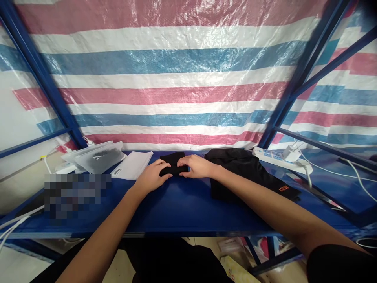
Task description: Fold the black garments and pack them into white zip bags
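Note:
A black cloth (173, 170), partly rolled, lies on the blue shelf (176, 212) near its middle. Its near part forms a thick roll, and a flat part reaches back behind it. My left hand (153, 174) grips the left end of the roll, thumb in front and fingers over the top. At the right end, my right hand (196, 166) holds the roll the same way. To the right, a larger black garment (235, 169) with small orange lettering lies spread out, partly beneath my right forearm.
White papers (132, 164) and translucent plastic bags (98, 157) lie at the left. A white power strip (277, 159) with cables sits at the back right. Blue metal posts and striped sheeting stand behind the shelf.

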`<state>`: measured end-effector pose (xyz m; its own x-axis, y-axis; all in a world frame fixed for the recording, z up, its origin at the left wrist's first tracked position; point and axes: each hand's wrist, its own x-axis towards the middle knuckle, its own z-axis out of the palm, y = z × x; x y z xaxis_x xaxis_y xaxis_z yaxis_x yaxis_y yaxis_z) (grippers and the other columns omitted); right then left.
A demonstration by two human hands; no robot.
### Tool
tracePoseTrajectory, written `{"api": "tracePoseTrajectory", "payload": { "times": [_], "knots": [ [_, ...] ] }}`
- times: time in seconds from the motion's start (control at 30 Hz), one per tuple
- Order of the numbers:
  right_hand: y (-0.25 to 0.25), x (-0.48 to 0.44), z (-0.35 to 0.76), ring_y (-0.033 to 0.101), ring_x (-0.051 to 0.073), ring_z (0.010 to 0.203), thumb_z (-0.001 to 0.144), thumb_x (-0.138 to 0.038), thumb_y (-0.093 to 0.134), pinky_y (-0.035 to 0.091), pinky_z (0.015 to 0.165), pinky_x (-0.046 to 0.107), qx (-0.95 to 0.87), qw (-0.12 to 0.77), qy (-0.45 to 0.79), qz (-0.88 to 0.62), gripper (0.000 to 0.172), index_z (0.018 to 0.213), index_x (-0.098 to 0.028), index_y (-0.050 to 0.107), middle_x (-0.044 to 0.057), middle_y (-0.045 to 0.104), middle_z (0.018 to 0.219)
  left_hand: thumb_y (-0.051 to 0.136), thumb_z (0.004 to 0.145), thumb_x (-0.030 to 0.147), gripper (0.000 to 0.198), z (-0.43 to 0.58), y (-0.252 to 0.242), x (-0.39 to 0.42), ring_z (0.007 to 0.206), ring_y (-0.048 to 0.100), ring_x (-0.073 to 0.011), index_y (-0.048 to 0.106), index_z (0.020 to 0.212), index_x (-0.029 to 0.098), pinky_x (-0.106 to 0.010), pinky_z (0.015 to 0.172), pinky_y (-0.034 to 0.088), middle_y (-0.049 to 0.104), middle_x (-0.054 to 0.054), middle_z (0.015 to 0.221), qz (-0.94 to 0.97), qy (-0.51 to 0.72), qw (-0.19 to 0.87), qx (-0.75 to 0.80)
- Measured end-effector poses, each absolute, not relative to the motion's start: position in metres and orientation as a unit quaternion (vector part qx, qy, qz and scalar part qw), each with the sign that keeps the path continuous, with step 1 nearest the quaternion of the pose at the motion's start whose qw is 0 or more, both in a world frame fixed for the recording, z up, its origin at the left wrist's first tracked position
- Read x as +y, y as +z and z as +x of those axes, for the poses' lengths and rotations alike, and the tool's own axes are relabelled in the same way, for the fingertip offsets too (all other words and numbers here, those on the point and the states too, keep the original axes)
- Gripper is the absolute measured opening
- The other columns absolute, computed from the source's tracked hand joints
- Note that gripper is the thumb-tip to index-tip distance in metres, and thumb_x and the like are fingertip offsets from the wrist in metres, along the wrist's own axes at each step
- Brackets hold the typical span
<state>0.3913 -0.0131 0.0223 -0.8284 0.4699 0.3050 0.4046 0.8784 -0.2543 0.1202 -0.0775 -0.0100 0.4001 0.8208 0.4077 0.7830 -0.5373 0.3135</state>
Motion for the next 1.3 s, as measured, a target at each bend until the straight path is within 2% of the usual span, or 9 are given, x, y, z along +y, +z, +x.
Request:
{"api": "tracePoseTrajectory", "payload": {
  "times": [0.33, 0.47, 0.63, 0.73, 0.83, 0.93, 1.03, 1.13, 1.3],
  "knots": [
    [-0.003, 0.018, 0.398, 0.056, 0.011, 0.061, 0.089, -0.060, 0.081, 0.047, 0.056, 0.023, -0.812, 0.214, 0.458, -0.292, 0.047, 0.112, -0.021, 0.070, -0.003, 0.066, 0.078, 0.062, 0.102, 0.062, 0.037, 0.123, 0.000, -0.075, 0.087, 0.074, -0.0272, 0.060, 0.116, 0.027, -0.036, 0.077, 0.050, 0.079, -0.001, 0.097, 0.749, 0.310, 0.198, 0.551],
    [-0.005, 0.022, 0.396, 0.061, 0.014, 0.070, 0.090, -0.058, 0.079, 0.047, 0.057, 0.023, -0.810, 0.209, 0.422, -0.351, 0.040, 0.107, -0.021, 0.076, 0.001, 0.071, 0.087, 0.053, 0.108, 0.062, 0.036, 0.131, -0.010, -0.067, 0.091, 0.071, -0.0284, 0.059, 0.109, 0.026, -0.037, 0.077, 0.047, 0.075, -0.004, 0.100, 0.742, 0.301, 0.142, 0.582],
    [-0.009, 0.024, 0.394, 0.064, 0.019, 0.081, 0.095, -0.044, 0.076, 0.055, 0.078, 0.033, -0.881, 0.292, 0.213, -0.305, 0.026, 0.102, -0.018, 0.078, 0.007, 0.072, 0.101, 0.055, 0.111, 0.043, 0.022, 0.146, -0.013, -0.061, 0.108, 0.066, -0.0308, 0.061, 0.112, 0.021, -0.041, 0.091, 0.048, 0.067, -0.012, 0.121, 0.749, 0.308, -0.065, 0.584],
    [-0.007, 0.016, 0.390, 0.067, 0.023, 0.099, 0.100, -0.023, 0.068, 0.057, 0.094, 0.038, -0.915, 0.323, 0.110, -0.214, 0.016, 0.114, -0.021, 0.074, 0.010, 0.071, 0.115, 0.053, 0.110, 0.024, 0.009, 0.152, -0.006, -0.063, 0.108, 0.063, -0.0298, 0.062, 0.111, 0.021, -0.042, 0.094, 0.047, 0.067, -0.010, 0.114, 0.802, 0.267, -0.147, 0.515],
    [-0.002, 0.005, 0.387, 0.069, 0.024, 0.108, 0.100, -0.008, 0.054, 0.055, 0.099, 0.038, -0.942, 0.293, 0.057, -0.157, 0.029, 0.113, -0.022, 0.075, 0.010, 0.073, 0.114, 0.048, 0.105, 0.011, 0.017, 0.159, -0.001, -0.069, 0.100, 0.064, -0.0295, 0.062, 0.105, 0.020, -0.043, 0.091, 0.048, 0.067, -0.010, 0.102, 0.832, 0.197, -0.175, 0.488],
    [0.002, -0.001, 0.389, 0.071, 0.026, 0.109, 0.096, -0.018, 0.069, 0.056, 0.098, 0.038, -0.948, 0.262, 0.041, -0.176, 0.024, 0.120, -0.022, 0.074, 0.009, 0.074, 0.119, 0.054, 0.099, 0.011, 0.014, 0.164, -0.002, -0.077, 0.100, 0.064, -0.0323, 0.063, 0.107, 0.017, -0.045, 0.091, 0.050, 0.066, -0.013, 0.103, 0.830, 0.169, -0.194, 0.495],
    [0.001, 0.000, 0.390, 0.071, 0.030, 0.115, 0.085, -0.028, 0.087, 0.056, 0.102, 0.041, -0.949, 0.243, 0.037, -0.198, 0.045, 0.127, -0.021, 0.071, 0.011, 0.074, 0.123, 0.061, 0.096, 0.019, 0.018, 0.164, -0.006, -0.082, 0.103, 0.064, -0.0335, 0.061, 0.114, 0.016, -0.045, 0.094, 0.052, 0.066, -0.014, 0.108, 0.834, 0.170, -0.172, 0.496],
    [-0.002, 0.007, 0.389, 0.073, 0.029, 0.111, 0.088, -0.027, 0.085, 0.055, 0.099, 0.041, -0.939, 0.252, 0.058, -0.226, 0.039, 0.124, -0.020, 0.073, 0.010, 0.077, 0.119, 0.064, 0.097, 0.024, 0.026, 0.157, -0.011, -0.081, 0.110, 0.064, -0.0335, 0.058, 0.122, 0.017, -0.045, 0.097, 0.053, 0.066, -0.015, 0.117, 0.841, 0.176, -0.135, 0.493],
    [-0.006, 0.020, 0.389, 0.075, 0.021, 0.093, 0.094, -0.046, 0.080, 0.056, 0.085, 0.033, -0.881, 0.276, 0.287, -0.255, 0.037, 0.121, -0.021, 0.073, 0.004, 0.080, 0.104, 0.060, 0.104, 0.031, 0.048, 0.149, -0.021, -0.075, 0.124, 0.062, -0.0377, 0.048, 0.146, 0.011, -0.051, 0.108, 0.049, 0.063, -0.022, 0.135, 0.852, 0.189, -0.118, 0.474]
  ]
}}
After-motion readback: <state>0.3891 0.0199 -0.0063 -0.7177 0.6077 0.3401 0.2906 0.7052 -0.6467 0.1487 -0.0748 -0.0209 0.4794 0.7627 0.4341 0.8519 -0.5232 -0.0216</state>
